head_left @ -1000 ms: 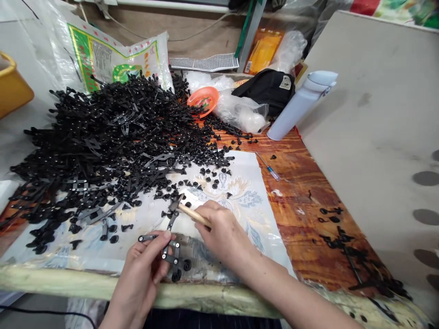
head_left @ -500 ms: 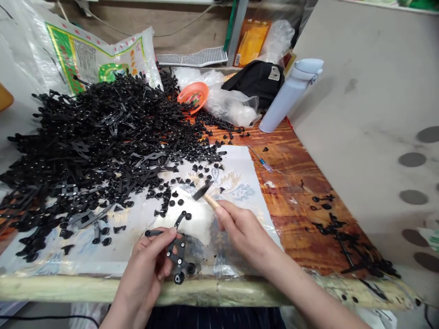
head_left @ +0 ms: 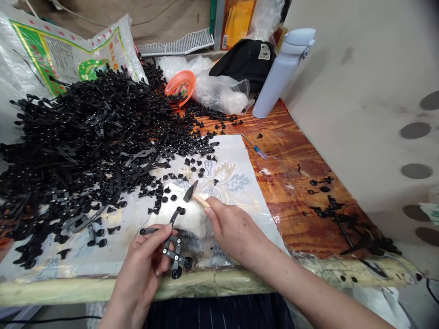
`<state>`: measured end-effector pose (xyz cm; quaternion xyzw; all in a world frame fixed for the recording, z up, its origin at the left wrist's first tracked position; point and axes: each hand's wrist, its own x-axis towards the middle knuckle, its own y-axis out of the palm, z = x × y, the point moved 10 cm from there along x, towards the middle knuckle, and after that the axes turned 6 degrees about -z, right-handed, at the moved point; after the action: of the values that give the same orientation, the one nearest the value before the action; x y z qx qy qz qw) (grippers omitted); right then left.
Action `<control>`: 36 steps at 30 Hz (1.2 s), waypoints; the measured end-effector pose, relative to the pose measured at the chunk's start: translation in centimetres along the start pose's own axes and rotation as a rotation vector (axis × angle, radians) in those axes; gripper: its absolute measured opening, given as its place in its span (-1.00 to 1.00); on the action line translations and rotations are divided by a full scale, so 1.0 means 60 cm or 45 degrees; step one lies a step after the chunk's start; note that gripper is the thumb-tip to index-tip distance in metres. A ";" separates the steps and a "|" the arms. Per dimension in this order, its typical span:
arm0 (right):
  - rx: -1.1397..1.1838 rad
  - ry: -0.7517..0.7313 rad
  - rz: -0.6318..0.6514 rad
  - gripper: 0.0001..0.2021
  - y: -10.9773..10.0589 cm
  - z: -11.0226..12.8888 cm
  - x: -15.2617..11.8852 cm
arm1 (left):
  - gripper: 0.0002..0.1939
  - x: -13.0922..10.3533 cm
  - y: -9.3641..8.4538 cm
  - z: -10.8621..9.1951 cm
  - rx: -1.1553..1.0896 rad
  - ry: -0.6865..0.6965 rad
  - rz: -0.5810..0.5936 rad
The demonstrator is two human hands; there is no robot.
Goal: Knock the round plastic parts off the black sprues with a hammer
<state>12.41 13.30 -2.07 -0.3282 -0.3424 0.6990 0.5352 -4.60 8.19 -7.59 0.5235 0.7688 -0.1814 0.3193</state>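
Note:
My left hand (head_left: 147,256) pinches a black jointed linkage (head_left: 177,243) with silvery rivets and round knobs at its ends. It is held over the front edge of the cloth-covered worktop (head_left: 236,201). My right hand (head_left: 233,228) is wrapped round the pale wooden handle of a small hammer (head_left: 190,191), whose dark head hangs just above a whitish pad (head_left: 187,217). One upper arm of the linkage reaches onto that pad, close to the hammer head. Small black round-headed plugs (head_left: 173,198) lie around it.
A large heap of black linkages (head_left: 85,132) fills the left. Behind stand a printed sack (head_left: 68,50), an orange dish (head_left: 181,87), a black cap (head_left: 240,64) and a pale blue bottle (head_left: 283,75). A screwdriver (head_left: 259,151) and loose black parts (head_left: 339,226) lie to the right.
The view has shifted, so the scene sits further left and higher. The hammer head has turned to a steeper angle, nearer the linkage's upper end. Both hands keep their holds.

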 end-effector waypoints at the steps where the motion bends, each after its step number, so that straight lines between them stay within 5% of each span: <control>1: -0.008 0.002 0.005 -0.74 0.001 0.000 0.000 | -0.75 0.000 0.001 0.000 0.004 -0.001 0.003; 14: 0.123 0.008 0.019 -0.71 -0.005 0.002 -0.004 | -0.76 0.001 -0.004 0.009 0.066 -0.051 -0.044; 22: 0.253 -0.295 -0.080 -0.57 -0.044 0.035 -0.033 | -0.75 0.000 -0.003 0.011 0.030 -0.075 -0.082; 28: 0.362 -0.478 -0.338 -0.52 -0.079 0.050 -0.050 | -0.67 0.000 0.000 0.018 -0.037 -0.080 -0.073; 33: 0.110 -0.366 -0.038 -0.57 -0.032 0.043 -0.032 | -0.66 0.003 -0.001 0.024 -0.058 -0.094 -0.075; 36: 0.247 -0.332 -0.100 -0.59 -0.055 0.044 -0.027 | -0.66 0.002 0.002 0.021 -0.052 -0.089 -0.070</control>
<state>12.31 12.04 2.27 -0.1680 -0.3525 0.7440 0.5422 -4.12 7.54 -8.60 0.4889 0.7749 -0.1924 0.3514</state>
